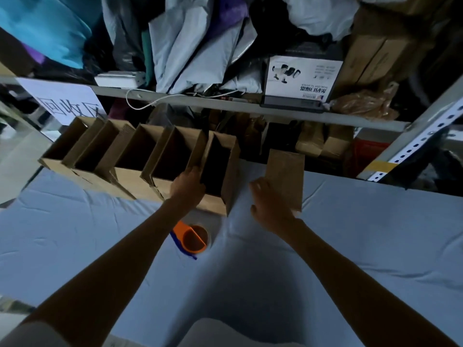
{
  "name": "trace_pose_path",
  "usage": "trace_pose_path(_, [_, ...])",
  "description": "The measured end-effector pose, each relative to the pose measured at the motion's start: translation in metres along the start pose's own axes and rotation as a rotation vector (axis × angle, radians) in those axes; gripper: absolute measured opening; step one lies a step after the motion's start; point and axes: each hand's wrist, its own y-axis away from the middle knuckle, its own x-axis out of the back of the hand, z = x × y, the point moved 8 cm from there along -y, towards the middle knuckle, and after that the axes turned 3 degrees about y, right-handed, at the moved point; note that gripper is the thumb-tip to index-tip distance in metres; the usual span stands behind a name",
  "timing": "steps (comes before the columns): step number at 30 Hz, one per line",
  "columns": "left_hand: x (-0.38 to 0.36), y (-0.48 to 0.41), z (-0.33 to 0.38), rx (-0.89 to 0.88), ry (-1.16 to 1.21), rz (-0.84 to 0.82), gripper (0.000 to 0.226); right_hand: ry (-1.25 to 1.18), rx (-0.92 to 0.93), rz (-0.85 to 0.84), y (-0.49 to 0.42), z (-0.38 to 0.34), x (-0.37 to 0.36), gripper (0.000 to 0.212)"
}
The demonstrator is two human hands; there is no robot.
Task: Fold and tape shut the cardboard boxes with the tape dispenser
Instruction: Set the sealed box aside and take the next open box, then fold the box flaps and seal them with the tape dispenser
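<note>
As the left hand (190, 182) grips the end box (220, 171) by its wall and the right hand (270, 206), fingers (258, 187) straight, touches a flat box (286, 171) beside it, folding that one up seems next, with the tape dispenser (194, 237) lying idle on the worktop (350, 234).

Both arms reach forward, left hand (189, 182) gripping a cardboard box (231, 171) wall, right hand (269, 206) flat with fingers (258, 187) straight.
</note>
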Motion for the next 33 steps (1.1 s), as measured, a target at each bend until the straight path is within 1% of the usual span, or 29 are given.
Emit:
trace_pose_path(1, [-0.003, -0.003, 0.001, -0.017, -0.008, -0.026, 0.026, 0.031, 0.017, -0.053, -0.003, -0.008, -0.010, 0.060])
trace_pose_path(2, [-0.005, -0.007, 0.003, -0.038, -0.019, -0.045, 0.024, 0.006, 0.011, -0.104, -0.006, -0.015, -0.019, 0.064])
trace_pose_path(4, [-0.007, -0.014, 0.005, -0.068, -0.041, -0.088, 0.023, -0.211, -0.095, -0.166, -0.013, -0.027, -0.032, 0.074])
trace_pose_path(5, [-0.009, -0.018, 0.005, -0.080, -0.054, -0.115, 0.022, -0.349, -0.193, -0.173, -0.019, -0.030, -0.037, 0.073])
trace_pose_path(7, [-0.010, -0.023, 0.008, -0.124, -0.068, -0.137, 0.021, -0.652, -0.467, -0.149, -0.029, -0.034, -0.045, 0.062])
trace_pose_path(8, [-0.008, -0.025, 0.011, -0.158, -0.081, -0.134, 0.019, -0.778, -0.621, -0.125, -0.032, -0.035, -0.049, 0.060])
trace_pose_path(9, [-0.007, -0.025, 0.015, -0.190, -0.094, -0.138, 0.018, -0.846, -0.745, -0.087, -0.034, -0.035, -0.052, 0.060])
trace_pose_path(10, [-0.005, -0.025, 0.018, -0.218, -0.097, -0.145, 0.018, -0.833, -0.821, -0.038, -0.036, -0.034, -0.053, 0.057])
trace_pose_path(12, [-0.001, -0.024, 0.020, -0.251, -0.056, -0.165, 0.017, -0.718, -0.916, 0.067, -0.036, -0.029, -0.048, 0.043])
trace_pose_path(14, [0.004, -0.021, 0.018, -0.259, 0.035, -0.182, 0.019, -0.711, -0.993, 0.146, -0.027, -0.028, -0.044, 0.038])
trace_pose_path(15, [0.007, -0.018, 0.016, -0.263, 0.103, -0.180, 0.023, -0.723, -1.007, 0.186, -0.022, -0.029, -0.041, 0.037])
trace_pose_path(16, [0.011, -0.015, 0.014, -0.271, 0.175, -0.169, 0.033, -0.722, -1.004, 0.235, -0.015, -0.032, -0.037, 0.037])
trace_pose_path(18, [0.018, -0.007, 0.011, -0.268, 0.253, -0.139, 0.058, -0.705, -0.979, 0.321, 0.001, -0.042, -0.025, 0.033])
trace_pose_path(19, [0.023, -0.002, 0.010, -0.267, 0.260, -0.121, 0.067, -0.693, -0.966, 0.349, 0.012, -0.048, -0.020, 0.033])
trace_pose_path(22, [0.038, 0.017, 0.015, -0.335, 0.237, -0.041, 0.090, -0.688, -0.975, 0.351, 0.045, -0.060, -0.014, 0.036])
trace_pose_path(23, [0.044, 0.024, 0.014, -0.324, 0.291, -0.028, 0.095, -0.697, -0.982, 0.341, 0.055, -0.064, -0.013, 0.037])
trace_pose_path(25, [0.055, 0.039, 0.005, -0.258, 0.470, 0.007, 0.096, -0.696, -0.954, 0.328, 0.071, -0.076, -0.009, 0.039])
trace_pose_path(26, [0.062, 0.049, 0.000, -0.251, 0.524, 0.050, 0.095, -0.683, -0.928, 0.327, 0.080, -0.083, -0.006, 0.039])
trace_pose_path(29, [0.078, 0.082, -0.015, -0.264, 0.523, 0.149, 0.094, -0.625, -0.854, 0.361, 0.112, -0.103, 0.005, 0.037])
trace_pose_path(31, [0.079, 0.104, -0.027, -0.257, 0.530, 0.135, 0.091, -0.586, -0.825, 0.368, 0.134, -0.116, 0.008, 0.036])
trace_pose_path(33, [0.079, 0.124, -0.039, -0.251, 0.524, 0.127, 0.084, -0.551, -0.801, 0.355, 0.151, -0.129, 0.006, 0.029])
